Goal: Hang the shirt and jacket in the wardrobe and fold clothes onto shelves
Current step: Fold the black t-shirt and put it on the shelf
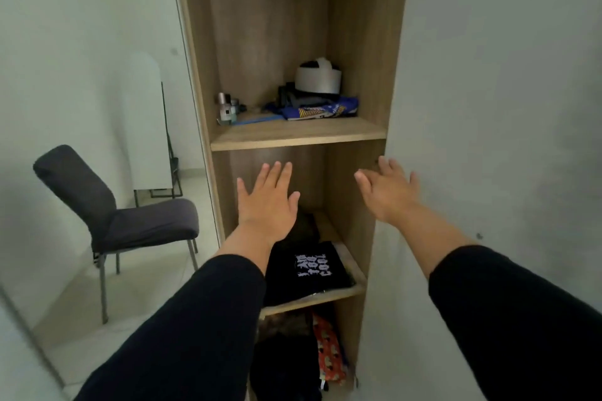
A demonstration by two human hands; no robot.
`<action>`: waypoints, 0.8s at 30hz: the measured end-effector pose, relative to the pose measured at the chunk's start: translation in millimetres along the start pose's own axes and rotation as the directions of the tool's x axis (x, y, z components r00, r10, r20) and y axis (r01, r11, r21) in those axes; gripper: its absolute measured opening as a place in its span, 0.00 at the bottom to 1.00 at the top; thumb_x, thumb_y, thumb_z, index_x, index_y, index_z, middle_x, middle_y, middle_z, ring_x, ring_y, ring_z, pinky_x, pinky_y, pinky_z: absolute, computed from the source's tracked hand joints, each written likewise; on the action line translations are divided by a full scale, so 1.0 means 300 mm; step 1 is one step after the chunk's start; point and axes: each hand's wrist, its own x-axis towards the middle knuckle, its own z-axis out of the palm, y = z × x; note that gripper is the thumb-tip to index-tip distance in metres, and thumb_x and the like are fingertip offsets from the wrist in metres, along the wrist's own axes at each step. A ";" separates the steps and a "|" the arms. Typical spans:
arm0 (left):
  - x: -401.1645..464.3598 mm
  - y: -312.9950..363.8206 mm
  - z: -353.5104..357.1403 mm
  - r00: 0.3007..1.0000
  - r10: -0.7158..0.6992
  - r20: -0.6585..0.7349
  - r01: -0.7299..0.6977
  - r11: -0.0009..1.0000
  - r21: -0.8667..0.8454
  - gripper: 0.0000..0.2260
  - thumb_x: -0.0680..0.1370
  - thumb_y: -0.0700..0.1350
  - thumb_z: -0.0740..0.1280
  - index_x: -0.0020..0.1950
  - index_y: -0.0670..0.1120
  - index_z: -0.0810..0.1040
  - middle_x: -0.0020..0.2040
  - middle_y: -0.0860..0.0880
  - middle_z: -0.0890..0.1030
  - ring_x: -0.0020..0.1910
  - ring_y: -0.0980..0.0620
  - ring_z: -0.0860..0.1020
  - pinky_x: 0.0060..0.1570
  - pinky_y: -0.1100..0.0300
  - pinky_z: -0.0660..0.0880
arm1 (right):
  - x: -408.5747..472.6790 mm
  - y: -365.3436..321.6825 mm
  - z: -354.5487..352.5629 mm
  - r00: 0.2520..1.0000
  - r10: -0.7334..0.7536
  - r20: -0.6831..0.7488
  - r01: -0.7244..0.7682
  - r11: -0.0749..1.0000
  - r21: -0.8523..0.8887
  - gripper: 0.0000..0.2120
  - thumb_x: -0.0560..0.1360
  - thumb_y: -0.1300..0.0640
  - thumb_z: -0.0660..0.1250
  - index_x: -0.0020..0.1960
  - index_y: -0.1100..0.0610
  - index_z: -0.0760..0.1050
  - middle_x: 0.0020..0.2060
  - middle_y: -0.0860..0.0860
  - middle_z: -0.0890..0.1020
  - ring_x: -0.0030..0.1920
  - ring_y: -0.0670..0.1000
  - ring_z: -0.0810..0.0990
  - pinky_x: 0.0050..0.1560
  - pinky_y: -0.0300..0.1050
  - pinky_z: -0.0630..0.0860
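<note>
The wooden wardrobe (286, 26) is standing tall through the middle of the view, its open shelf column running from twelve o'clock down to six. A white panel (488, 107) is filling the three o'clock side, and a dark chair (114, 225) is sitting on the pale floor at nine o'clock, well apart from the shelves.

Both arms in black sleeves are reaching up from the bottom edge. The left hand (265, 202) is hovering in front of the middle compartment, palm down, fingers straight and spread wide toward twelve o'clock, holding nothing. The right hand (389, 192) is hanging at about two o'clock from it, just beside the wardrobe's right wall, fingers stretched out and slightly apart, empty as well.

A folded black shirt (308, 270) with pale lettering is lying on the middle shelf (338, 295) below the hands, its long axis running front to back, from six toward twelve o'clock. Dark clothes and an orange patterned garment (329, 355) are lying in the compartment beneath. On the upper shelf (293, 135), a folded blue and yellow cloth (321, 109) is lying under a white roll (318, 79), with small bottles (228, 106) at its nine o'clock.
</note>
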 end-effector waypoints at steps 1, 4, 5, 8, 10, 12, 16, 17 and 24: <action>-0.024 0.021 -0.049 1.000 0.016 -0.027 -0.016 1.000 -0.002 0.26 0.82 0.55 0.47 0.78 0.52 0.43 0.79 0.53 0.46 0.77 0.52 0.42 0.72 0.38 0.44 | -0.046 0.001 -0.057 1.000 -0.001 -0.025 0.001 1.000 -0.005 0.26 0.81 0.41 0.39 0.75 0.45 0.60 0.78 0.53 0.50 0.78 0.54 0.44 0.73 0.63 0.45; -0.072 0.112 -0.174 0.992 0.061 -0.112 -0.064 0.998 -0.025 0.26 0.82 0.55 0.48 0.78 0.51 0.44 0.79 0.52 0.47 0.77 0.51 0.43 0.72 0.38 0.45 | -0.156 0.030 -0.221 0.992 -0.024 -0.121 0.021 0.999 -0.030 0.25 0.81 0.42 0.39 0.75 0.45 0.59 0.78 0.53 0.48 0.78 0.53 0.42 0.74 0.63 0.44; -0.083 0.152 -0.211 0.988 0.080 -0.132 -0.085 0.996 -0.033 0.26 0.82 0.55 0.48 0.78 0.52 0.44 0.79 0.52 0.47 0.77 0.51 0.43 0.72 0.38 0.45 | -0.184 0.047 -0.277 0.988 -0.030 -0.153 0.023 0.999 -0.047 0.25 0.81 0.42 0.39 0.75 0.45 0.59 0.78 0.53 0.48 0.77 0.52 0.42 0.74 0.63 0.43; -0.100 0.290 -0.320 0.973 0.143 -0.183 -0.152 0.987 -0.040 0.26 0.82 0.55 0.48 0.78 0.52 0.43 0.79 0.53 0.46 0.77 0.52 0.43 0.72 0.38 0.45 | -0.248 0.105 -0.455 0.961 -0.049 -0.273 0.019 0.993 -0.112 0.26 0.81 0.42 0.38 0.75 0.45 0.58 0.78 0.53 0.48 0.77 0.52 0.41 0.73 0.63 0.43; -0.106 0.392 -0.391 0.958 0.177 -0.226 -0.194 0.979 -0.058 0.26 0.82 0.55 0.48 0.78 0.52 0.43 0.79 0.53 0.45 0.77 0.52 0.42 0.72 0.38 0.45 | -0.298 0.144 -0.574 0.928 -0.078 -0.363 0.023 0.988 -0.154 0.26 0.81 0.43 0.38 0.76 0.46 0.58 0.78 0.53 0.48 0.77 0.52 0.42 0.74 0.62 0.43; -0.110 0.505 -0.455 0.942 0.213 -0.259 -0.242 0.967 -0.083 0.26 0.82 0.54 0.48 0.78 0.52 0.44 0.79 0.53 0.45 0.77 0.52 0.42 0.72 0.38 0.45 | -0.361 0.186 -0.675 0.892 -0.119 -0.436 0.039 0.981 -0.188 0.25 0.82 0.43 0.40 0.76 0.47 0.57 0.78 0.52 0.48 0.78 0.51 0.42 0.74 0.61 0.42; -0.140 0.740 -0.554 0.919 0.274 -0.283 -0.333 0.925 -0.186 0.26 0.82 0.53 0.49 0.78 0.51 0.44 0.79 0.53 0.45 0.77 0.52 0.42 0.73 0.37 0.44 | -0.488 0.320 -0.844 0.799 -0.174 -0.575 0.061 0.976 -0.211 0.25 0.82 0.43 0.42 0.76 0.48 0.57 0.78 0.51 0.49 0.78 0.50 0.43 0.75 0.56 0.40; -0.153 0.796 -0.571 0.913 0.289 -0.286 -0.355 0.910 -0.215 0.26 0.82 0.53 0.49 0.78 0.52 0.44 0.79 0.53 0.44 0.77 0.53 0.42 0.73 0.38 0.44 | -0.515 0.359 -0.879 0.769 -0.176 -0.614 0.049 0.975 -0.217 0.24 0.82 0.44 0.43 0.76 0.49 0.57 0.78 0.51 0.49 0.78 0.49 0.43 0.75 0.56 0.39; -0.235 1.064 -0.573 0.886 0.389 -0.252 -0.463 0.772 -0.436 0.31 0.81 0.60 0.50 0.77 0.52 0.38 0.78 0.56 0.40 0.77 0.53 0.44 0.74 0.42 0.50 | -0.594 0.543 -0.920 0.844 0.082 -0.530 0.185 0.883 0.431 0.27 0.82 0.44 0.45 0.77 0.56 0.57 0.75 0.53 0.63 0.75 0.52 0.60 0.73 0.45 0.54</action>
